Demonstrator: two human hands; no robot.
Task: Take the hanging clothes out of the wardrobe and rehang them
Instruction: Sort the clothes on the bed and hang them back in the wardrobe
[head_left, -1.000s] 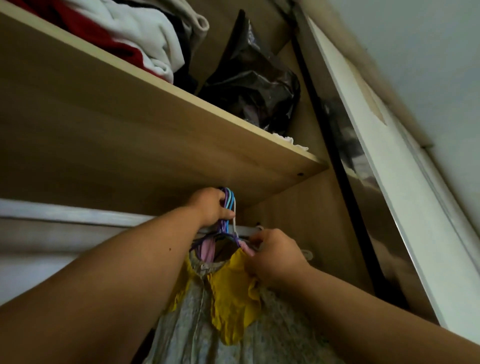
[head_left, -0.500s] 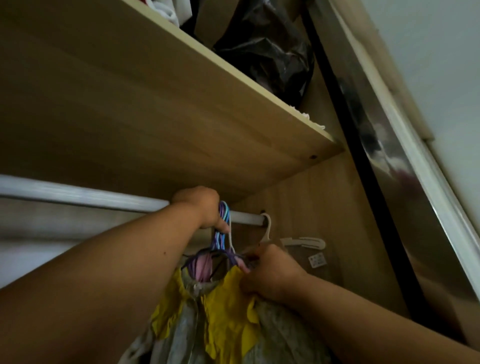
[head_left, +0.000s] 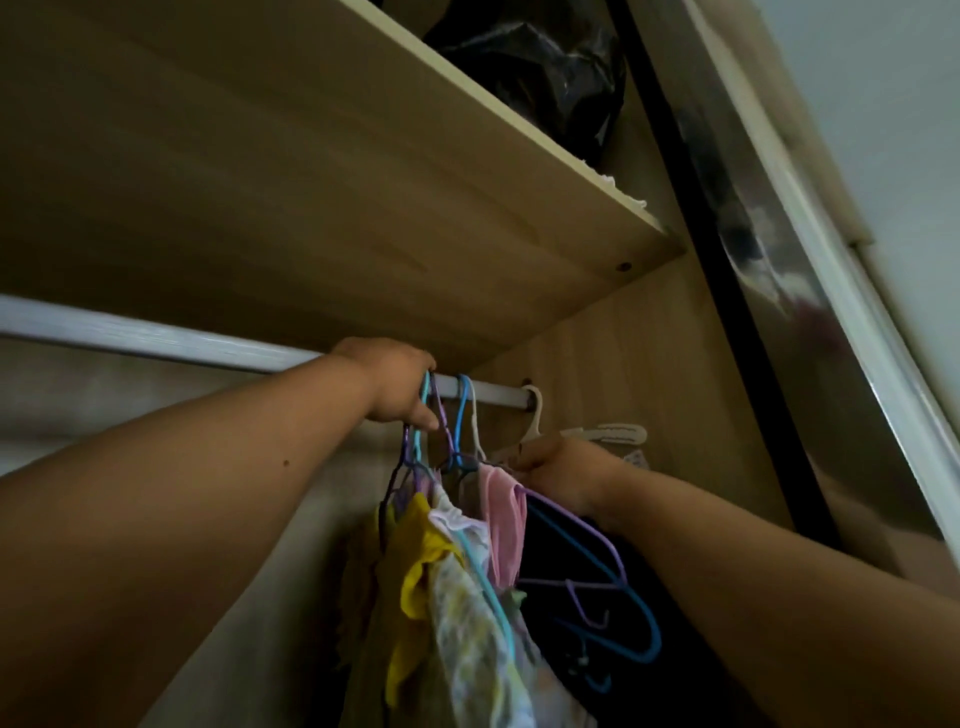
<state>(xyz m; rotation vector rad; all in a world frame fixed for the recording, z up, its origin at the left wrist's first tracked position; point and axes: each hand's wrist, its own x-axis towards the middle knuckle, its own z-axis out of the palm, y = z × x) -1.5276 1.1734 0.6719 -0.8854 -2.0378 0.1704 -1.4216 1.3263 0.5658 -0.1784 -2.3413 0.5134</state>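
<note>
Your left hand (head_left: 395, 387) pinches the bunched hanger hooks (head_left: 441, 415) at the rail (head_left: 156, 338); the clothes (head_left: 457, 582) hang directly below this grip. Your right hand (head_left: 563, 467) curls just beside them, but what it clamps I cannot tell. Release the pinch before each hook sits on the rail, and a hanger may drop.

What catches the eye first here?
The left hand grips the hooks of coloured plastic hangers at the silver metal rail; the right hand holds them lower down. Yellow, floral and pink clothes dangle below, and a crumpled black plastic bag sits on the wooden shelf above.
</note>
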